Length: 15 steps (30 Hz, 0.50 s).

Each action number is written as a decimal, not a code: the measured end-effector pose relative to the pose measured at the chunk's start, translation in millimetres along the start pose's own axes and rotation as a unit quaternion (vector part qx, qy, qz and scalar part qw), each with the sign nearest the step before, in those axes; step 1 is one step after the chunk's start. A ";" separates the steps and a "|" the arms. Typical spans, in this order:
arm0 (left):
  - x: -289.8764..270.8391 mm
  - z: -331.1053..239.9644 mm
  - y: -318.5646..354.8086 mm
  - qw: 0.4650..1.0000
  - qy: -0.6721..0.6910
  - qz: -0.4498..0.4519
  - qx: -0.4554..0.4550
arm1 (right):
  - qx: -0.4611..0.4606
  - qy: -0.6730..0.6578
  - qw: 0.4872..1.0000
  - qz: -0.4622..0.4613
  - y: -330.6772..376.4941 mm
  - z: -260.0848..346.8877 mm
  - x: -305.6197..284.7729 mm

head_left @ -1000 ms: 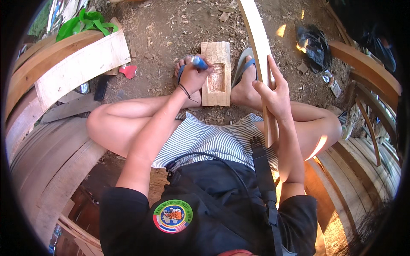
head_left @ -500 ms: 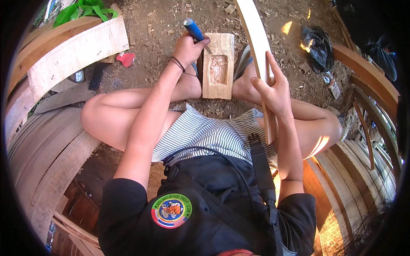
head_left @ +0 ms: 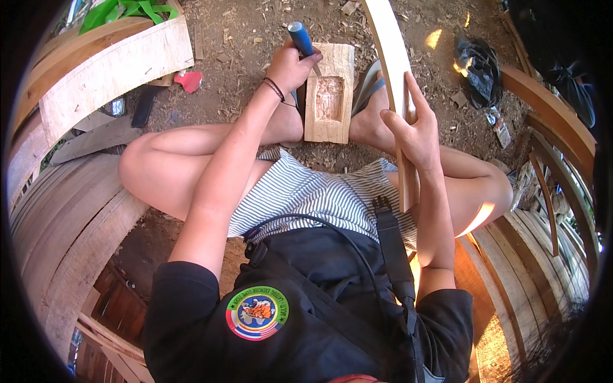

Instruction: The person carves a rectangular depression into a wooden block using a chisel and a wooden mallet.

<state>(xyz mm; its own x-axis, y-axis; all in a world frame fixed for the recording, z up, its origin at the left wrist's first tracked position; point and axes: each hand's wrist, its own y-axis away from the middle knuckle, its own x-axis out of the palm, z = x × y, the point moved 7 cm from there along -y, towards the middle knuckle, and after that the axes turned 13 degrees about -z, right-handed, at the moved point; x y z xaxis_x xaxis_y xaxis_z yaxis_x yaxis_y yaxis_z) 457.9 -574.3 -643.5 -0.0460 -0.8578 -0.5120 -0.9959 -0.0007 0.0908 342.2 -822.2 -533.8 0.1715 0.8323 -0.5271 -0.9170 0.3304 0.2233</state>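
Between my feet a wooden block point(head_left: 336, 59) lies on the ground, with a rough rectangular recess point(head_left: 329, 101) cut into its top. My left hand point(head_left: 288, 70) is closed around the blue handle of a chisel point(head_left: 300, 38). The chisel tilts, its blade pointing down to the recess's far left corner; the tip is hard to make out. A long pale wooden plank point(head_left: 391, 51) stands on edge to the right of the block. My right hand point(head_left: 418, 134) grips the plank near its close end, thumb on one side and fingers on the other.
Wood chips litter the dirt floor point(head_left: 255, 25). Boards point(head_left: 115, 76) are stacked at the left, beside a red scrap point(head_left: 188, 81). A black plastic bag point(head_left: 479, 71) lies at the far right, near curved timbers point(head_left: 549, 105). My bent legs flank the block.
My left hand and the chisel have shifted slightly right and away from me. The block has moved a little away too. My right hand still holds the plank, which sits slightly farther right.
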 end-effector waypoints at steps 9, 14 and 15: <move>2.1 -1.0 -0.2 0.999 0.033 0.003 0.013 | 0.004 -0.002 1.000 -0.002 0.9 -1.7 0.4; 2.7 -3.5 0.9 0.999 -0.005 0.008 0.038 | 0.024 0.001 1.000 0.010 1.5 -1.2 1.0; 2.6 -3.9 1.0 0.999 -0.012 0.011 0.043 | 0.026 0.001 1.000 0.012 1.8 -1.3 1.2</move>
<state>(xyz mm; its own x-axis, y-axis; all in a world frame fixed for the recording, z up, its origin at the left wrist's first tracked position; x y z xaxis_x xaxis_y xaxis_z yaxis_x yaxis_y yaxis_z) 457.0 -578.6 -641.4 -0.0693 -0.8450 -0.5302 -0.9975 0.0638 0.0286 340.3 -821.1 -535.1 0.1491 0.8393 -0.5229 -0.9007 0.3335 0.2785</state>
